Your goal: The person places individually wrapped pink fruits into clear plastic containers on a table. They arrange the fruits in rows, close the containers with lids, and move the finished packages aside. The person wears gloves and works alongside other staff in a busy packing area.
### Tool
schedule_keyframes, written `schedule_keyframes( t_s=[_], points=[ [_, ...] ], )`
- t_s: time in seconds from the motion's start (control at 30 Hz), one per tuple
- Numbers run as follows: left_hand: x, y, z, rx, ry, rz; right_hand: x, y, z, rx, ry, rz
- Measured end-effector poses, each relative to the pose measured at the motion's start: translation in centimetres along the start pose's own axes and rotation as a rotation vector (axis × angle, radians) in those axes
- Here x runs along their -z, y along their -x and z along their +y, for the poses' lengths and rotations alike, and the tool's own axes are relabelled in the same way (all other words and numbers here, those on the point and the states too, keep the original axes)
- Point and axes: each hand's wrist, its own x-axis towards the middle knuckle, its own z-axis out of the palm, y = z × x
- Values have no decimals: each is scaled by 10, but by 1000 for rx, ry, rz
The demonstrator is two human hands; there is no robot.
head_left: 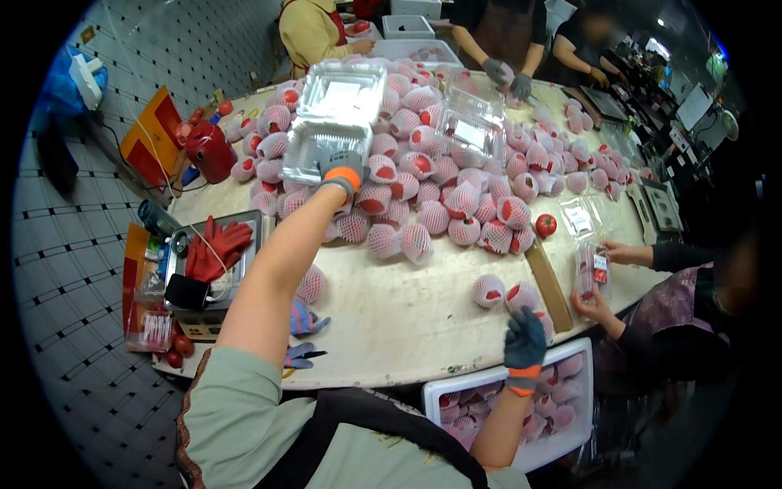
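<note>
My left hand [343,168], in a grey work glove with an orange cuff, reaches across the table to the near edge of a clear plastic clamshell box [324,143]. That box lies against another clear box [342,91] on a heap of tomatoes in pink foam nets [421,162]. Whether the fingers grip the box is hard to see. My right hand [525,337], gloved alike, is over the table's near edge, just below a few netted tomatoes [521,297]. Its fingers are partly bent, and what lies under them is hidden.
A white foam crate [432,391] of netted tomatoes stands below my right hand. A cardboard strip [550,286] and a bare tomato [545,225] lie at right. A co-worker's hands [589,308] hold a packed box. Red gloves [217,247] and a phone [186,292] rest on a scale at left.
</note>
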Motion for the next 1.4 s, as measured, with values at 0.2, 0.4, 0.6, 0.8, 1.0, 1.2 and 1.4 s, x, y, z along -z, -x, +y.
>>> schedule_keyframes(
  t_s=[0.2,0.4,0.6,0.8,1.0,1.2,1.4],
  points=[
    [9,-22,-38,-92,267,35,-53,28,56,-171,271,-142],
    [54,68,-1,-478,225,455,-125,42,68,85,419,-399],
    [37,248,30,-1117,464,261,-164,17,113,505,589,-551],
    [14,260,-74,-171,1023,231,-157,25,119,-55,413,-696],
    [-21,299,-126,223,1982,-348,-171,-92,137,635,1273,-461],
    [-45,300,-117,144,1897,-156,-149,-150,184,859,2152,-279],
    [-58,300,-97,592,1913,-74,-164,-134,160,345,868,-164]
  ],
)
